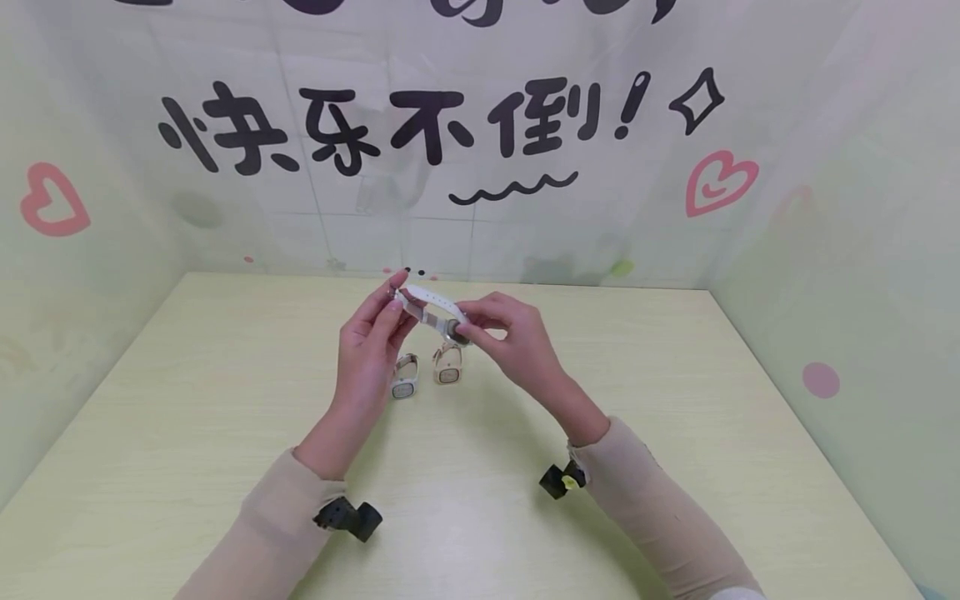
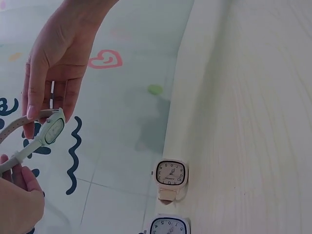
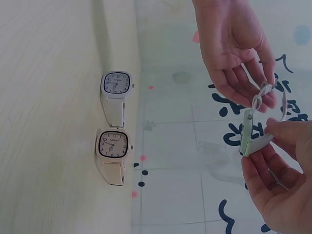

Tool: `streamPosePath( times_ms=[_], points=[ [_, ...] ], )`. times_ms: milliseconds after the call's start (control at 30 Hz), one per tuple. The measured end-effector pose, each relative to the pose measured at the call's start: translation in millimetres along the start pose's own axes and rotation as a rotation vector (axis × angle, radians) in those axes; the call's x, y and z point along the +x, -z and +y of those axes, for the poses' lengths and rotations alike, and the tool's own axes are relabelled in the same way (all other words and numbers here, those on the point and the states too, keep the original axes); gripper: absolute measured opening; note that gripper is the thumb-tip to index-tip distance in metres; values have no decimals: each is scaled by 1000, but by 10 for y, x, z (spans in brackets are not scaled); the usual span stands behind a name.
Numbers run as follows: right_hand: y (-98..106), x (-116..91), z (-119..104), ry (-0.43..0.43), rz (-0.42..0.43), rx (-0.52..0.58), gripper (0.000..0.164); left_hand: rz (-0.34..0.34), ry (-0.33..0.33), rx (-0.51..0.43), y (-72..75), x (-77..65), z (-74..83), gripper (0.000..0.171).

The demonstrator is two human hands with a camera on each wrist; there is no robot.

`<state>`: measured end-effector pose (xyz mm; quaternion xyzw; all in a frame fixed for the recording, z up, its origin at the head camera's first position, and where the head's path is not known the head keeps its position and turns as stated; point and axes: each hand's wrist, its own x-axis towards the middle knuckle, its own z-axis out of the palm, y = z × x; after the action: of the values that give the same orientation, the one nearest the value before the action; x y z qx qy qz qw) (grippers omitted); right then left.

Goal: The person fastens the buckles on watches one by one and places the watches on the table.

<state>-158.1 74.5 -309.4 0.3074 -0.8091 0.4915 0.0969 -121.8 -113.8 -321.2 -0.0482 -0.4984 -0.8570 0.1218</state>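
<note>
A white-strapped wristwatch [image 1: 438, 302] is held up between both hands above the table, its strap forming a loop. My left hand [image 1: 363, 342] pinches the strap near its buckle end with thumb and fingers. At the other end, my right hand [image 1: 517, 337] grips the watch case [image 2: 52, 130] and the strap beside it. The watch is turned edge-on in the right wrist view, so its dial is hidden there. Below the hands, a white watch [image 3: 116, 84] and a pale pink-beige watch [image 3: 113, 145] stand side by side on the table, dials showing.
The pale wooden table [image 1: 465, 500] ends at a white printed backdrop [image 1: 420, 192] with dark lettering. Side panels with hearts and dots rise to the left and right. Small black cameras [image 1: 352, 518] are strapped at both sleeves.
</note>
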Motion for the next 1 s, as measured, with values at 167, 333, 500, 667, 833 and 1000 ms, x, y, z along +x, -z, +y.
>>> streamPosePath(
  times_ms=[167, 333, 500, 667, 833, 1000],
  points=[
    [0, -15, -8, 1, -7, -26, 25, -22, -24, 49, 9, -8, 19, 34],
    [-9, -19, -2, 0, -17, -35, 25, -39, -41, 90, 20, -5, 26, 33],
    [-13, -19, -8, 3, -20, -50, 25, -53, -27, 209, 45, 1, 33, 33],
    [-12, -26, -11, 0, -32, -58, 25, -73, -7, 309, 68, 10, 28, 31],
    [-14, -27, -18, 1, -40, -50, 25, -99, 8, 337, 84, 8, 11, 29],
    [-13, -24, -11, -7, -44, -30, 25, -99, 6, 341, 75, -1, 6, 26]
  ],
)
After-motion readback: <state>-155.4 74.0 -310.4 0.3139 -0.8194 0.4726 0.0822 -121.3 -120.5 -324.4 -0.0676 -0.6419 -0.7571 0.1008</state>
